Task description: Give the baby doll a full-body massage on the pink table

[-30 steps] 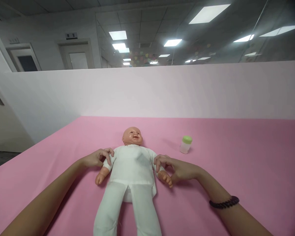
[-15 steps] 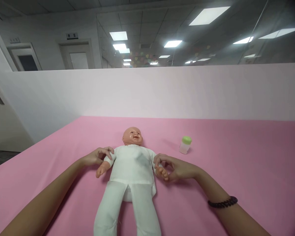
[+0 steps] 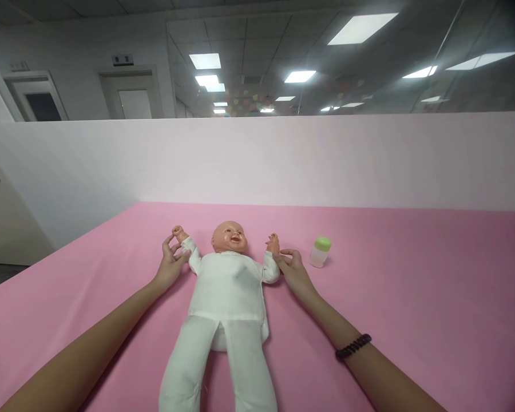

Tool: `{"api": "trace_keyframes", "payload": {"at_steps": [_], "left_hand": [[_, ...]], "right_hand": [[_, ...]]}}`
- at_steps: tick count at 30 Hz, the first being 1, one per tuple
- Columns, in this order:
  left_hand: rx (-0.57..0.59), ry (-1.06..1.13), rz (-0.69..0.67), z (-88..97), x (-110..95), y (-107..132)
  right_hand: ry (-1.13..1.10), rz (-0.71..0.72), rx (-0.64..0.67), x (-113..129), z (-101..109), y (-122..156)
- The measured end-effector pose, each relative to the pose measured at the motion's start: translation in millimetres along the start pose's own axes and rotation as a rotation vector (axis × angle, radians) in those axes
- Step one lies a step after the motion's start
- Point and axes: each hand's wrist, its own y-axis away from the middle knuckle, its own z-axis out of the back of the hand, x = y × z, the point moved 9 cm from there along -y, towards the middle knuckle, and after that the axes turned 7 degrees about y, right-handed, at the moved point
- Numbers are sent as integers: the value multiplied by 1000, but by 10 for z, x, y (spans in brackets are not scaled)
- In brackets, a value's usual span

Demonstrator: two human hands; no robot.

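Observation:
A baby doll (image 3: 227, 286) in white clothes lies on its back on the pink surface (image 3: 412, 297), head away from me. Both of its arms are raised beside its head. My left hand (image 3: 171, 260) grips the doll's arm on the left near the wrist. My right hand (image 3: 292, 269) holds the doll's other arm just below its small hand. A dark bead bracelet (image 3: 353, 347) circles my right wrist.
A small clear bottle with a green cap (image 3: 320, 252) stands on the pink surface just right of my right hand. A white partition wall (image 3: 283, 160) runs along the far edge. The surface's left edge drops off toward a door.
Both of my hands moved away from me and swung the doll's arms up from its sides to beside its head.

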Motion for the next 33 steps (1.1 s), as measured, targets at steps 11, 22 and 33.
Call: {"api": "trace_keyframes", "payload": {"at_steps": [11,22,33], "left_hand": [[90,-580,-168,-157,-94,7],[177,-726,-146,-237,-111,-16],[173,-559,-34,-140,-16,-63]], "right_hand": [[77,153,44,116,-117,51],[385,88,49,-2,-139,17],[255,74,100,-60,-97,-70]]}}
